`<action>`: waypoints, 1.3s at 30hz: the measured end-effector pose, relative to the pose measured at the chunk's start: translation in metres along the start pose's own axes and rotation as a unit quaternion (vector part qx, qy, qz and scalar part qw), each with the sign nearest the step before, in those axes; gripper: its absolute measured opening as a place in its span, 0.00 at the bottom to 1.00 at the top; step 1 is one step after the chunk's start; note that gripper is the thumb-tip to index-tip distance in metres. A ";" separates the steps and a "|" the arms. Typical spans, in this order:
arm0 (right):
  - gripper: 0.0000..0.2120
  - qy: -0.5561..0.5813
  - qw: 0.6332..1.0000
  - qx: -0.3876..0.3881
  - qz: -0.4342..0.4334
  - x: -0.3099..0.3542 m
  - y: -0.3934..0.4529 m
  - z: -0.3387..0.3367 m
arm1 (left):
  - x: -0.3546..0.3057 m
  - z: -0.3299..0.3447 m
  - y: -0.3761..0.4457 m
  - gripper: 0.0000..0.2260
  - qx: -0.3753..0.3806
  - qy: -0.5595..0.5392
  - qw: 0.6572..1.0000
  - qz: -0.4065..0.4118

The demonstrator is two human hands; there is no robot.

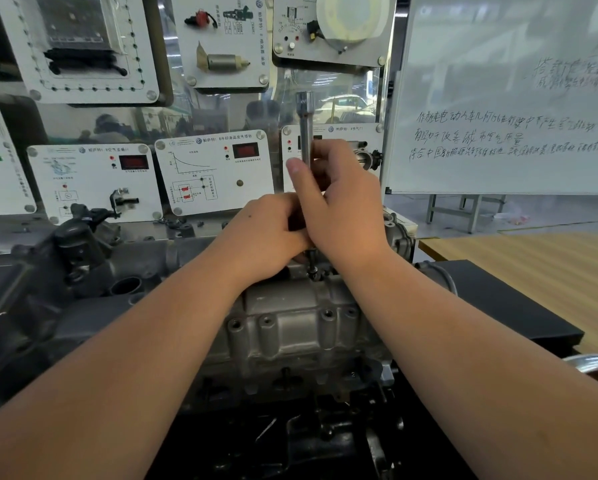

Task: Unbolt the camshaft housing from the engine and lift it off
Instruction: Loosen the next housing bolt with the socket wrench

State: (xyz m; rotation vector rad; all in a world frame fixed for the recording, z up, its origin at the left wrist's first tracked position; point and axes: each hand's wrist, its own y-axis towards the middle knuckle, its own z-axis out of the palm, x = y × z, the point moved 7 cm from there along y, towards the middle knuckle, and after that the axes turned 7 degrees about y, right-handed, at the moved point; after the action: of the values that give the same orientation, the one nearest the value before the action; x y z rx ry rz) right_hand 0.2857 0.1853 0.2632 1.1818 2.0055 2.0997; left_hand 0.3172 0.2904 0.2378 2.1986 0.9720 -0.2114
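The grey cast camshaft housing sits on top of the engine in front of me. A long chrome socket extension stands upright over a bolt at the housing's far edge. My right hand grips the shaft, fingers curled round its middle. My left hand is wrapped round the lower part of the tool, just above the bolt. The tool's lower end is hidden by both hands.
Training display panels stand upright right behind the engine. A whiteboard with writing stands at the right. A wooden table and a black mat lie to the right. Dark engine parts hang below the housing.
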 end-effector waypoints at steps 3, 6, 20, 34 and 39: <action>0.12 -0.012 1.000 0.006 0.004 -0.003 0.001 0.002 | -0.006 0.000 -0.001 0.20 0.008 -0.011 1.000 0.007; 0.13 -0.003 1.000 0.009 0.023 -0.007 0.002 0.001 | -0.007 0.002 -0.001 0.22 0.018 -0.009 1.000 0.006; 0.13 0.001 1.000 0.023 0.008 -0.002 0.001 0.002 | -0.005 0.002 -0.001 0.19 0.018 -0.010 1.000 -0.002; 0.14 0.008 1.000 0.017 0.015 -0.001 0.000 0.002 | -0.003 0.000 0.000 0.14 0.003 0.007 1.000 -0.005; 0.13 -0.008 1.000 0.003 -0.008 0.003 0.000 0.001 | -0.002 -0.001 -0.001 0.12 -0.003 0.013 1.000 -0.010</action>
State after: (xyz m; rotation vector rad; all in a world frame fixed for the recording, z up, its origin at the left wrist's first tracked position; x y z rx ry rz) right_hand 0.2839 0.1872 0.2643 1.1768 2.0096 2.0716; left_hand 0.3155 0.2908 0.2392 2.1927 1.0079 -0.1889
